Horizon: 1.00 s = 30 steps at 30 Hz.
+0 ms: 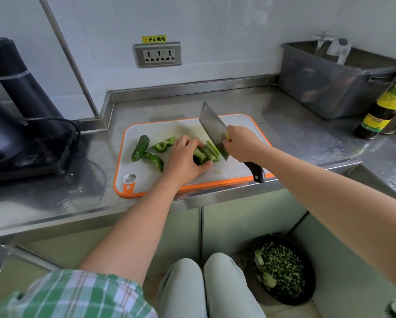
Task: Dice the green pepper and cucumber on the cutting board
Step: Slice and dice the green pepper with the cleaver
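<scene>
A white cutting board (236, 172) with an orange rim lies on the steel counter. My left hand (184, 160) curls over a piece of green pepper (205, 154), holding it down. My right hand (241, 143) grips a cleaver (211, 127), whose blade stands in the pepper's right end, beside cut strips. A short piece of cucumber (140, 148) lies at the board's left. Two more pepper pieces lie loose, one (163, 144) beside the cucumber and one (155, 160) below it.
A dark appliance (18, 125) with a cable stands at the left. A grey plastic tub (330, 81) and a sauce bottle (385, 104) stand at the back right. On the floor, a black bowl (281, 269) holds chopped greens. A wall socket (158, 55) sits behind the board.
</scene>
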Tool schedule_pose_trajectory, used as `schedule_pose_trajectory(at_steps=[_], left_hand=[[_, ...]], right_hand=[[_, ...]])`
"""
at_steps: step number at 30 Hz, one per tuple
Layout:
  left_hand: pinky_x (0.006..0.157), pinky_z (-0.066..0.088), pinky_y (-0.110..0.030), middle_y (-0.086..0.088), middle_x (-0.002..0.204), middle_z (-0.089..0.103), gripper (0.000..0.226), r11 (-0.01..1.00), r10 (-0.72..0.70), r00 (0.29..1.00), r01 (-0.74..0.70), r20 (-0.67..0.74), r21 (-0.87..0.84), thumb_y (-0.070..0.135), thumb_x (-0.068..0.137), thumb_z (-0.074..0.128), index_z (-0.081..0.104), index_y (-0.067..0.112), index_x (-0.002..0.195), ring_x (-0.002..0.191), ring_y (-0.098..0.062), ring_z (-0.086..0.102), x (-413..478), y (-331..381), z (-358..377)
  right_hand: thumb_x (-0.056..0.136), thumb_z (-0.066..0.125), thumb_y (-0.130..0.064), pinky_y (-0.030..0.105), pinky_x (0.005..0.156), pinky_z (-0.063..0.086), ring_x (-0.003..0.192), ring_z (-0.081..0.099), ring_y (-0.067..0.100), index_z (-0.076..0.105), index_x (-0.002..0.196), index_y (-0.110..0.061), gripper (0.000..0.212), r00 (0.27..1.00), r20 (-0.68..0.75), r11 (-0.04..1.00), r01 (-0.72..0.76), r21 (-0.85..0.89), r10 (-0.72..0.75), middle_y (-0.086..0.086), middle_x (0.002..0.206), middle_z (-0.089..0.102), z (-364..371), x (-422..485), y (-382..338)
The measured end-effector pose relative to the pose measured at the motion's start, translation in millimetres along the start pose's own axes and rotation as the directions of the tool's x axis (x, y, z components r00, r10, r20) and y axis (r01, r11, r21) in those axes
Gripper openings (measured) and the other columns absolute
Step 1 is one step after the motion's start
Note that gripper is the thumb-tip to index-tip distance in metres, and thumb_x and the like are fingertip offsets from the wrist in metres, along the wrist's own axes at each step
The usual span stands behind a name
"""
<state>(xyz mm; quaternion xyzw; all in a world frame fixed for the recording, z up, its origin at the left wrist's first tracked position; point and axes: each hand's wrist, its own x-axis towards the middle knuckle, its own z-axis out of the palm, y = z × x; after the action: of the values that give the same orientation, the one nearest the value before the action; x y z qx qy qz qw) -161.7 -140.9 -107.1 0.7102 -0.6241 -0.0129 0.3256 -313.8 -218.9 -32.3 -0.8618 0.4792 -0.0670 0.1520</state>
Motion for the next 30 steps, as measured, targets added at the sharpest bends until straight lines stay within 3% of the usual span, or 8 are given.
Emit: schedule_pose_trajectory(at_steps=[3, 9, 14, 17, 23, 30], left_hand=[[0.087, 0.038, -0.028, -0.003, 0.102, 0.05, 0.043, 1.0, -0.001, 1.0, 0.001, -0.001, -0.009, 0.038, 0.071, 0.076, 0.062, 0.015, 0.104, 0.104, -0.024, 0.044, 0.2, 0.5, 0.5], [0.087, 0.039, -0.03, -0.004, 0.103, 0.049, 0.043, 1.0, -0.002, 1.0, 0.002, 0.002, -0.003, 0.039, 0.071, 0.076, 0.062, 0.015, 0.103, 0.103, -0.025, 0.044, 0.2, 0.5, 0.3], [0.083, 0.037, -0.027, -0.004, 0.103, 0.05, 0.043, 1.0, -0.003, 1.0, 0.003, -0.003, 0.0, 0.038, 0.07, 0.077, 0.062, 0.015, 0.103, 0.102, -0.024, 0.044, -0.2, 0.8, 0.4], [0.084, 0.038, -0.028, -0.004, 0.103, 0.05, 0.043, 1.0, -0.003, 1.0, 0.003, 0.0, -0.003, 0.038, 0.071, 0.077, 0.062, 0.015, 0.104, 0.102, -0.025, 0.044, -0.5, 0.7, 0.4], [0.084, 0.033, -0.025, -0.004, 0.102, 0.049, 0.042, 1.0, -0.002, 1.0, 0.002, 0.007, -0.007, 0.037, 0.072, 0.076, 0.063, 0.014, 0.103, 0.104, -0.026, 0.044, 0.0, 0.3, 0.0], [0.08, 0.031, -0.023, -0.003, 0.103, 0.049, 0.043, 1.0, -0.003, 1.0, 0.003, 0.013, 0.001, 0.039, 0.072, 0.076, 0.063, 0.015, 0.104, 0.103, -0.025, 0.044, -0.2, 0.0, -0.5]], right_hand=[[0.09, 0.04, -0.007, 0.026, 0.043, 0.038, 0.045, 0.052, 0.022, 0.044, 0.084, -0.006, 0.007, 0.998, 0.05, 0.999, 0.04, -0.035, -0.038, 0.017, 0.079, 0.058, -17.0, -3.4, -3.5], [0.085, 0.042, -0.002, 0.024, 0.041, 0.036, 0.043, 0.052, 0.022, 0.054, 0.094, 0.002, 0.016, 0.984, 0.176, 0.986, 0.05, -0.16, -0.021, 0.018, 0.071, 0.064, -18.2, -14.9, -12.9], [0.085, 0.042, -0.003, 0.024, 0.042, 0.038, 0.042, 0.052, 0.021, 0.047, 0.084, -0.004, 0.006, 0.99, 0.138, 0.99, 0.035, -0.134, -0.016, 0.011, 0.063, 0.056, -13.9, -15.7, -10.9], [0.085, 0.041, -0.004, 0.021, 0.039, 0.035, 0.04, 0.051, 0.019, 0.041, 0.074, -0.009, 0.012, 0.992, 0.126, 0.992, 0.033, -0.123, -0.017, 0.009, 0.06, 0.054, -13.0, -16.9, -9.2], [0.086, 0.041, -0.004, 0.024, 0.04, 0.038, 0.043, 0.052, 0.021, 0.05, 0.09, -0.002, 0.009, 0.99, 0.141, 0.991, 0.029, -0.132, -0.011, 0.013, 0.068, 0.058, -15.2, -17.7, -10.3], [0.085, 0.04, -0.003, 0.023, 0.04, 0.036, 0.041, 0.051, 0.021, 0.047, 0.084, -0.003, 0.007, 0.989, 0.15, 0.99, 0.035, -0.134, -0.015, 0.011, 0.062, 0.055, -14.1, -20.0, -10.1]])
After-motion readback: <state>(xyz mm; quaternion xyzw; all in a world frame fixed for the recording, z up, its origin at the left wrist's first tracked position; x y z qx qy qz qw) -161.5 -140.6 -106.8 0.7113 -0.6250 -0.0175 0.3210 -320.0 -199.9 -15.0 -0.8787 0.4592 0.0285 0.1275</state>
